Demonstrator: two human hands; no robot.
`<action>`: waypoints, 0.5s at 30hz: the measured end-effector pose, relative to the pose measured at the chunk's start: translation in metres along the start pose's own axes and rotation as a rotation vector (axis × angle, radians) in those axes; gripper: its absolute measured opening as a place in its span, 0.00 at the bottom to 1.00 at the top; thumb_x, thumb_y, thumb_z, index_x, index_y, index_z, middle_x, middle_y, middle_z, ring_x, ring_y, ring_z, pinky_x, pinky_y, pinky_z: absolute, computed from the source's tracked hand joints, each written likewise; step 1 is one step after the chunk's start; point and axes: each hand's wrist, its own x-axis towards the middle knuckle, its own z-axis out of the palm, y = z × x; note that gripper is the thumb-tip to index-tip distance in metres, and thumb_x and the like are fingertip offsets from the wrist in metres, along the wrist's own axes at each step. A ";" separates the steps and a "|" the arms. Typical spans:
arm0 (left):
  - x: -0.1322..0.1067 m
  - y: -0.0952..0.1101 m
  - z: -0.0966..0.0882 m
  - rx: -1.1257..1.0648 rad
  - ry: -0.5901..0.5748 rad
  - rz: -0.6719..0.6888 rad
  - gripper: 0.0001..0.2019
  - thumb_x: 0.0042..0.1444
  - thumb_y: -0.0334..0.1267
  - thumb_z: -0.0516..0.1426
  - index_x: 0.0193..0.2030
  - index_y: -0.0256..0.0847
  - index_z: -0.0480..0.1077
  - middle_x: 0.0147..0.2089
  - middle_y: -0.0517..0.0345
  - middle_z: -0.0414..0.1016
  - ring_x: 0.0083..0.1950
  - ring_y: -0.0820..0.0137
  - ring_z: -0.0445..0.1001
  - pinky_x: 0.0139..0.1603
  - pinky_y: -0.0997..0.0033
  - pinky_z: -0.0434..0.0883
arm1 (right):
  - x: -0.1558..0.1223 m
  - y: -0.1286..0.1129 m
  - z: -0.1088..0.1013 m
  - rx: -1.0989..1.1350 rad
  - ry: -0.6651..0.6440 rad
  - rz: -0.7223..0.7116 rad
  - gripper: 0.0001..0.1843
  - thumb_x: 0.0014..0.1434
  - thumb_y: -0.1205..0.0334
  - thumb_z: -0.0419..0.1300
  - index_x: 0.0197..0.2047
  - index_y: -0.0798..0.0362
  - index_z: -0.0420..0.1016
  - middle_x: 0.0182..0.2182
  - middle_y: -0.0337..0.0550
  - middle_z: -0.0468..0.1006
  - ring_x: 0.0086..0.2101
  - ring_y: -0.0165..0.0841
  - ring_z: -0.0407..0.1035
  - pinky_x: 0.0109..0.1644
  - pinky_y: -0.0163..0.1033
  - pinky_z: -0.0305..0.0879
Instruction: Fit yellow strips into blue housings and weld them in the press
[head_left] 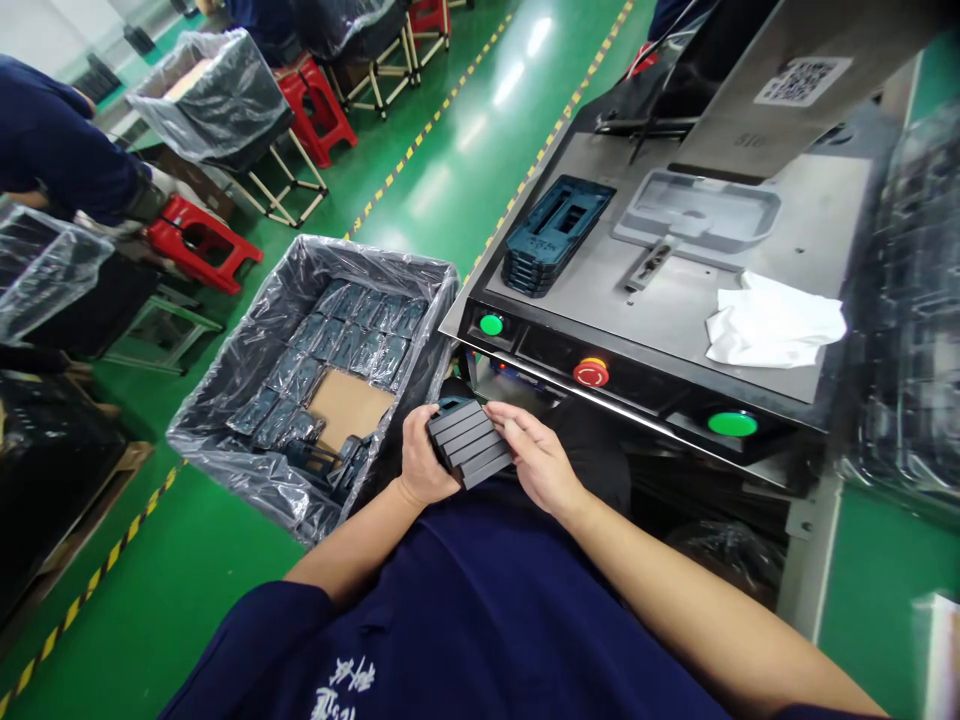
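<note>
Beside the left hand [424, 462], the plastic-lined black bin [241, 358] opens upward; over the silver metal table [671, 325], a slanted grey metal panel [750, 115] obstructs reach beyond the pale rectangular fixture [694, 232].

Bright, glare on floor [442, 180], right edge blurred

Co-worker [64, 145] in dark blue, red stools [178, 226], green floor [232, 580] (yellow-and-black tape [97, 575]).

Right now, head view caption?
Left hand and right hand hold a ridged grey block near a dark bin lined with clear plastic.
</note>
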 end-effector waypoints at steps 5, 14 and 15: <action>0.018 -0.004 -0.011 -0.008 -0.323 -0.057 0.52 0.43 0.41 0.63 0.72 0.35 0.41 0.61 0.36 0.61 0.62 0.46 0.65 0.60 0.41 0.68 | 0.004 -0.014 -0.020 -0.631 -0.390 -0.117 0.71 0.43 0.43 0.74 0.75 0.43 0.29 0.73 0.56 0.34 0.69 0.54 0.42 0.68 0.63 0.52; 0.052 0.004 -0.026 -0.076 -0.722 0.081 0.51 0.46 0.37 0.59 0.73 0.31 0.37 0.61 0.33 0.62 0.63 0.44 0.64 0.61 0.42 0.67 | 0.003 -0.017 -0.010 -1.158 -0.392 -0.253 0.61 0.49 0.60 0.67 0.74 0.51 0.29 0.66 0.61 0.52 0.67 0.57 0.47 0.67 0.63 0.55; 0.053 0.006 -0.027 -0.077 -0.732 0.082 0.51 0.46 0.37 0.59 0.73 0.30 0.36 0.61 0.32 0.62 0.63 0.44 0.64 0.61 0.42 0.67 | 0.002 -0.015 -0.010 -1.141 -0.383 -0.274 0.59 0.50 0.61 0.66 0.74 0.51 0.30 0.64 0.61 0.54 0.65 0.55 0.51 0.66 0.62 0.58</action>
